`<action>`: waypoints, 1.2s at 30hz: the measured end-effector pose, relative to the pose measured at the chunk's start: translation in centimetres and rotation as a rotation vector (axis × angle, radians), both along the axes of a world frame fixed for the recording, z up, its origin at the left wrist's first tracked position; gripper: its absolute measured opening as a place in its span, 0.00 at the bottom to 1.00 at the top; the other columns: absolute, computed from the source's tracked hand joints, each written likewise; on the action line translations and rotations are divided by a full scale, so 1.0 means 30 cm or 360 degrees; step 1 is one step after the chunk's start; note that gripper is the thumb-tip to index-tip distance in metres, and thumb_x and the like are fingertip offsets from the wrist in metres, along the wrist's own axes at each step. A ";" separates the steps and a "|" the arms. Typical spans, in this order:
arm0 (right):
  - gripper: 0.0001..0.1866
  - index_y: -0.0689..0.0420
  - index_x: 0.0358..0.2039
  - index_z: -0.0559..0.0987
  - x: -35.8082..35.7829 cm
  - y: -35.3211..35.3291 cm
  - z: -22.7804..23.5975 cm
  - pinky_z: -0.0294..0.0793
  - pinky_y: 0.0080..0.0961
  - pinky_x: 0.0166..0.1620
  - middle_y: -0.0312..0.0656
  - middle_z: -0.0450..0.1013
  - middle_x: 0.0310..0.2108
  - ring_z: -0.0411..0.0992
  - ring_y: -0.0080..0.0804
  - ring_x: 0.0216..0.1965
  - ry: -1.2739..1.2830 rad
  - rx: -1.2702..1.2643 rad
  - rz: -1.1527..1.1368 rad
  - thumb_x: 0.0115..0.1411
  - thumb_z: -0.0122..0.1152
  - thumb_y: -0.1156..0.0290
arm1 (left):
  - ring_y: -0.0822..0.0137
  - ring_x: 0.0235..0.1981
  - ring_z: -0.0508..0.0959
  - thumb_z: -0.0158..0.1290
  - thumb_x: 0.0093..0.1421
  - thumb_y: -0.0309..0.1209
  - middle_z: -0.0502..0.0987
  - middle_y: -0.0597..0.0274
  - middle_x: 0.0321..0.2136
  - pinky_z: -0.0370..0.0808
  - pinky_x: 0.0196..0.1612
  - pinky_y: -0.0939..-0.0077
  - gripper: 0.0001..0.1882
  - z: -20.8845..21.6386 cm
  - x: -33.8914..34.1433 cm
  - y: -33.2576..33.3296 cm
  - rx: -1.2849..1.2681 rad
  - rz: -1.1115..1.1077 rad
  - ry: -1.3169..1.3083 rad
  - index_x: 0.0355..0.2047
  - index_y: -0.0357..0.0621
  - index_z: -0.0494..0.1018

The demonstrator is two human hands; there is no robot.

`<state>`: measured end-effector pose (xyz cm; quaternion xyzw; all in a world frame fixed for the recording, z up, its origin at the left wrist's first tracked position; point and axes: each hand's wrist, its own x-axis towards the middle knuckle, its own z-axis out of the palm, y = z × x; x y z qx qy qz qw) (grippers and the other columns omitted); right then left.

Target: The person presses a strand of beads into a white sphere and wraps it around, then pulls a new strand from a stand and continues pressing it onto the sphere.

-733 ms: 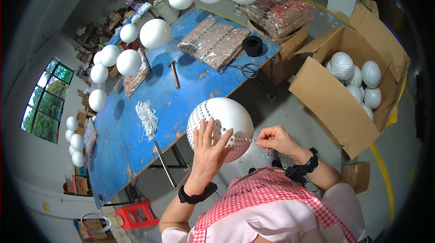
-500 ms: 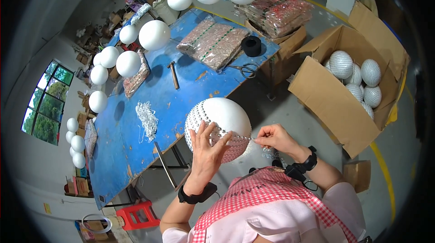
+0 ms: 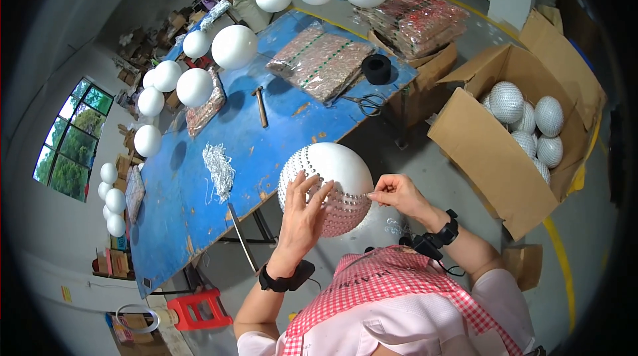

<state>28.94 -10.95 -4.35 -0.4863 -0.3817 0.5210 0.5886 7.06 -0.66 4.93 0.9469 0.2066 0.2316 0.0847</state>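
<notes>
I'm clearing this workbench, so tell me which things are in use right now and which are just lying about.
In use: large white foam ball half covered in beads, left hand, right hand.

Lying about: wooden-handled hammer, black-handled scissors, black tape roll, silvery bead-string pile.

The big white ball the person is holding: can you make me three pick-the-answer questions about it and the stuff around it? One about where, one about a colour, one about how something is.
1. Where is the hammer?
A. on the blue table
B. in the cardboard box
C. on the red stool

2. What colour is the roll of tape?
A. yellow
B. black
C. green

3. How is the big ball covered?
A. completely bare
B. fully studded
C. studded below, bare on top

Answers:
1 A, it lies on the tabletop beside the flat packets.
2 B, the roll looks black.
3 C, the left hand rests on the beads while the right hand pinches at the top row; the crown is plain white.
</notes>
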 end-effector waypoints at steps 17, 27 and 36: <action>0.05 0.61 0.30 0.78 0.036 0.016 0.038 0.68 0.12 0.26 0.31 0.72 0.21 0.68 0.13 0.23 -0.0169 -0.0138 0.0021 0.58 0.65 0.74 | 0.37 0.65 0.56 0.58 0.56 0.26 0.61 0.47 0.61 0.50 0.65 0.39 0.27 0.026 0.027 0.004 -0.0209 0.0120 0.0074 0.57 0.62 0.70; 0.10 0.58 0.36 0.78 -0.015 -0.003 0.124 0.69 0.18 0.26 0.35 0.73 0.21 0.69 0.18 0.21 -0.0765 0.0200 -0.0141 0.53 0.66 0.74 | 0.44 0.63 0.59 0.59 0.51 0.25 0.65 0.53 0.58 0.54 0.63 0.38 0.29 -0.010 0.039 -0.019 0.0106 0.0001 0.0183 0.54 0.61 0.73; 0.09 0.56 0.35 0.80 -0.045 0.006 0.139 0.73 0.29 0.27 0.44 0.76 0.26 0.76 0.41 0.25 -0.1520 0.0667 -0.0412 0.52 0.66 0.72 | 0.47 0.63 0.60 0.59 0.53 0.26 0.66 0.57 0.58 0.56 0.62 0.39 0.26 -0.026 0.052 -0.037 0.0120 0.0038 0.0207 0.54 0.60 0.73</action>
